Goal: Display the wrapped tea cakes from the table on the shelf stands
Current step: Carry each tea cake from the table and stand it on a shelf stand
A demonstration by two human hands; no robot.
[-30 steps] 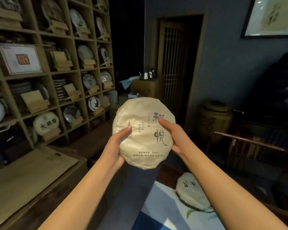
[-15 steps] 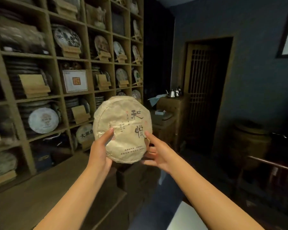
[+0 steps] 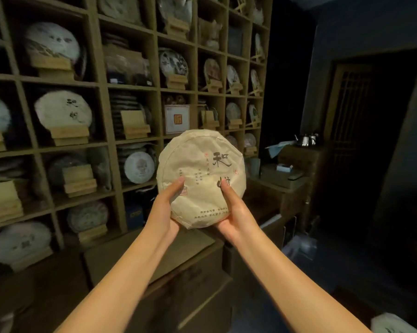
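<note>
- The task looks to be midway: many cubbies of the shelf [image 3: 101,87] already show a wrapped cake propped upright on a wooden stand, such as the pale cake [image 3: 63,109] marked with dark characters in the second column from the left.
- At least two stands look bare and ready: one stand [image 3: 134,124] in the middle row, with only flat stacks behind it, and another stand [image 3: 79,180] one row lower and to the left.
- The cake in hand, the tea cake [image 3: 201,179], is not yet placed. It is held upright in the air in front of the shelf, face toward the camera, touching no stand.
- Both hands carry it. The left hand [image 3: 166,210] has its grip on the lower left edge, thumb pressed on the front. The right hand [image 3: 236,212] cups the lower right edge, thumb likewise on the front. The fingers behind are hidden.
- One more wrapped cake [image 3: 394,324] shows at the bottom right corner, partly cut off, so I judge that more remain to be carried over.
- The held cake is a thick round disc in creased tan paper, with large black brush characters at upper right, small red seals, and fine printed lines along the bottom.
- The paper folds softly over the rim and looks easy to crumple or tear if squeezed.
</note>
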